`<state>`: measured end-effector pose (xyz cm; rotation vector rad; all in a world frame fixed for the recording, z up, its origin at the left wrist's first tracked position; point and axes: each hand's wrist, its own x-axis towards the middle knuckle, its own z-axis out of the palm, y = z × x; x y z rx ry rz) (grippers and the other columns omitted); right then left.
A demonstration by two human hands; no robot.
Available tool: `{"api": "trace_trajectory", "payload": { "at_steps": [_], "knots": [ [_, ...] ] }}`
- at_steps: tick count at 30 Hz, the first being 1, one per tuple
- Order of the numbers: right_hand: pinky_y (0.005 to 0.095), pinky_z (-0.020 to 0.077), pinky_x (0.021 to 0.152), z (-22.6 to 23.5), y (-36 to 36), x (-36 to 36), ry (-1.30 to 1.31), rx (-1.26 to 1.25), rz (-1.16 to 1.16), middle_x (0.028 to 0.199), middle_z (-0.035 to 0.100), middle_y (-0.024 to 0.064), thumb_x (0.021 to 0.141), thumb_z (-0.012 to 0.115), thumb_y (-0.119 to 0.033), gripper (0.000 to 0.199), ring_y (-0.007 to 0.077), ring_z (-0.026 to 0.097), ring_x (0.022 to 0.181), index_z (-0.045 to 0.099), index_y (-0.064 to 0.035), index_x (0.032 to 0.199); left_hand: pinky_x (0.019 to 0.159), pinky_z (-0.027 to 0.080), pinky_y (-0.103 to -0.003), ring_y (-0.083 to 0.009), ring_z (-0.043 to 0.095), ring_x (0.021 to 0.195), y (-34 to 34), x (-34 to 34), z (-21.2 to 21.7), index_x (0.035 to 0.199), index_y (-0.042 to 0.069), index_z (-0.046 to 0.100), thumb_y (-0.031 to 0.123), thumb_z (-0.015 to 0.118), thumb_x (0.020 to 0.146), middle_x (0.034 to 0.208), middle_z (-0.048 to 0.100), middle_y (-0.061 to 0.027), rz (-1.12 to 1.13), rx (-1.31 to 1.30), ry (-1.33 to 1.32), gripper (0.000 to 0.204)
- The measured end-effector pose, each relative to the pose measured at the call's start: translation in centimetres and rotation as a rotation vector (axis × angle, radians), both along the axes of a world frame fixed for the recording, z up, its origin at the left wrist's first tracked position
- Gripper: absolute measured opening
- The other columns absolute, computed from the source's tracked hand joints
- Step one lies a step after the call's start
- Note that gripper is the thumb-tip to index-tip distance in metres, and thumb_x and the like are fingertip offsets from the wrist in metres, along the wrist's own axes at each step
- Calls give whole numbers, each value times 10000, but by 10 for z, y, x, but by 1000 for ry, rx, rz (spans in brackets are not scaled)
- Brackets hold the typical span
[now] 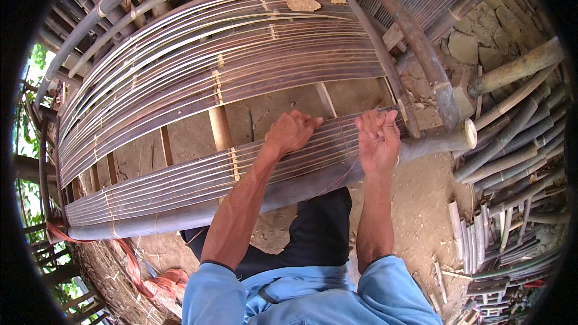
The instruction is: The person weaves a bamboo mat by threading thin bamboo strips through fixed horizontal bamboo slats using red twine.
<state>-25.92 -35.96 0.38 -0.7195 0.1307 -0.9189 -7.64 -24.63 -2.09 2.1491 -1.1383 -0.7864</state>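
Across a bamboo slat bench frame, my left hand (293,131) is closed in a fist-like pinch just above the near band of split bamboo slats (198,171). What its fingers hold is too small to make out. My right hand (379,138) is curled shut at the right end of this band, palm side turned up. A thin reddish-brown cord (345,174) trails from beside it over the thick front bamboo pole (289,189). Fine cord lines also cross the slats between my hands. A wider band of slats (241,57) spans the far side, beyond a gap.
Crosspieces, including a bamboo rung (220,127), bridge the gap over the dirt floor. Bent bamboo rails (415,42) rise at the far right. Stacked bamboo poles (512,138) lie to the right. A reddish cloth strip (162,286) lies at lower left.
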Motion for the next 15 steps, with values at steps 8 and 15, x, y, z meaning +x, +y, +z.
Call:
{"api": "trace_trajectory", "payload": {
  "at_steps": [8,15],
  "knots": [
    [332,403,726,18,84,-11,597,-362,-181,654,539,32,982,586,-149,308,176,510,682,600,-33,697,930,533,-509,-426,661,1079,-2,0,19,1154,97,737,497,482,1005,1149,693,-229,-110,101,8,497],
    [392,404,827,44,99,-44,736,-1236,639,769,630,46,853,764,-221,341,230,588,773,636,-63,579,741,495,-513,-411,653,797,61,-4,22,965,42,724,308,690,939,909,680,-212,213,-560,-48,270]
  ]
}}
